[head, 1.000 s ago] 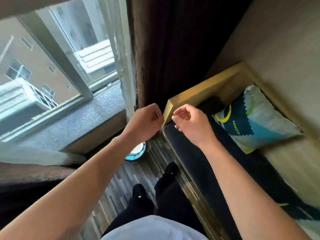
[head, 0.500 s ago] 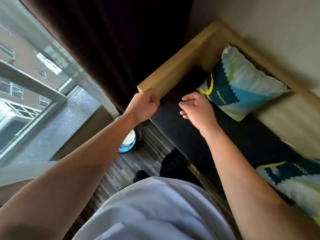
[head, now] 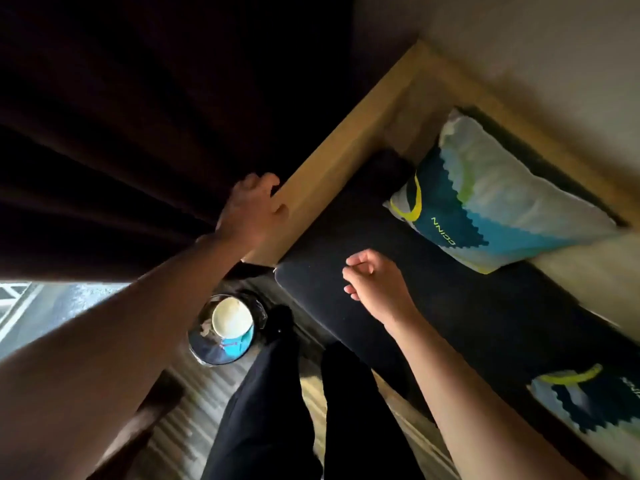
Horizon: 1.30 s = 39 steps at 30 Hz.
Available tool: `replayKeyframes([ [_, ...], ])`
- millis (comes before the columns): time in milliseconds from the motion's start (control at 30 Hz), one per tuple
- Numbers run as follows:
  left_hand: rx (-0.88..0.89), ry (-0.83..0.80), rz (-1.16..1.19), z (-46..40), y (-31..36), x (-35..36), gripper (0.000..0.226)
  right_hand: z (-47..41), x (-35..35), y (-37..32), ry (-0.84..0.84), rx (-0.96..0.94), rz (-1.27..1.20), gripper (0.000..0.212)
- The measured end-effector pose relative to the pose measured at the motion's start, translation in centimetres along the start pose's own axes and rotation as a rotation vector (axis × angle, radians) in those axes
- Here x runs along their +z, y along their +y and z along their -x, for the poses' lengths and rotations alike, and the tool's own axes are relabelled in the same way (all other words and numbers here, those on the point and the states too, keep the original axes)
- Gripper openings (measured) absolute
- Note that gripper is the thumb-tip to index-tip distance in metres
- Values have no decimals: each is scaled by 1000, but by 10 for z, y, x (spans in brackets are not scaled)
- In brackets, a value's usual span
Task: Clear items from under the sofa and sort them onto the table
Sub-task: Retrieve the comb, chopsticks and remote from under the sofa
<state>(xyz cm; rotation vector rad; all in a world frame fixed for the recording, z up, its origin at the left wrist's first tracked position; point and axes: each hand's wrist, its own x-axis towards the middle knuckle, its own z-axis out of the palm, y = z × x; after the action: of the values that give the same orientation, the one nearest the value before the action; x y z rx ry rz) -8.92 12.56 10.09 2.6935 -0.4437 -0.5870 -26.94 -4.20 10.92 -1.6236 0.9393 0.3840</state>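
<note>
Sofa [head: 433, 299], a low one with a light wooden frame and a dark navy seat cushion, runs from the upper middle of the frame down to the lower right, and we stand at its near end. Our left hand [head: 254, 216] is wrapped over the wooden armrest [head: 332, 168] near its front corner, fingers curled across the top edge in a firm hold. Our right hand [head: 375, 284] hovers just above the seat cushion at centre, loosely curled and holding nothing.

We judge the step in hand to be bracing on the frame to get down, or shifting the sofa, so that we can reach under it. To do it well we should keep the left grip square on the wood, set the right hand on the frame rather than the soft cushion, and mind the small round bin with a pale paper cup [head: 228, 329] on the striped floor (it sits just beside our feet, lower centre).

2 blue, white and yellow patterned pillows show: 1 at upper right [head: 502, 199], 1 at lower right [head: 588, 400]. Nothing under the sofa is visible yet.
</note>
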Motion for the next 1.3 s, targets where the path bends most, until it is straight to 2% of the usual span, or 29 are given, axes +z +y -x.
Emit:
replayKeyframes([
  [67, 66, -71, -136, -26, -2, 14, 67, -24, 18, 11, 3, 16, -17, 8],
  [133, 53, -162, -142, -64, -19, 48, 78, -70, 51, 32, 20, 53, -60, 9],
  [200, 50, -110, -155, -62, -20, 61, 78, -85, 64, 39, 23, 94, -90, 9],
  [267, 120, 18, -228, -70, -31, 78, 74, -109, 87, 53, 1, 120, -110, 9],
  [333, 182, 66, -264, -72, -39, 83, 73, -129, 107, 62, -27, 186, -172, 9],
  [500, 228, 98, -236, -76, -46, 86, 75, -158, 167, 98, -88, 361, -267, 12],
  [600, 231, 97, -201, -74, -44, 87, 85, -166, 202, 119, -95, 406, -306, 18],
  [667, 266, 84, -175, -72, -43, 84, 90, -167, 222, 126, -67, 417, -357, 9],
  [767, 345, 81, -173, -70, -44, 81, 86, -165, 239, 133, -14, 445, -525, 11],
  [933, 350, 107, -142, -72, -44, 82, 81, -168, 249, 150, -89, 444, -718, 10],
  [1200, 389, 131, -186, -66, -47, 87, 79, -157, 284, 174, -9, 532, -982, 15],
  [1300, 457, 116, -180, -64, -50, 87, 78, -159, 298, 179, 63, 577, -1128, 13],
])
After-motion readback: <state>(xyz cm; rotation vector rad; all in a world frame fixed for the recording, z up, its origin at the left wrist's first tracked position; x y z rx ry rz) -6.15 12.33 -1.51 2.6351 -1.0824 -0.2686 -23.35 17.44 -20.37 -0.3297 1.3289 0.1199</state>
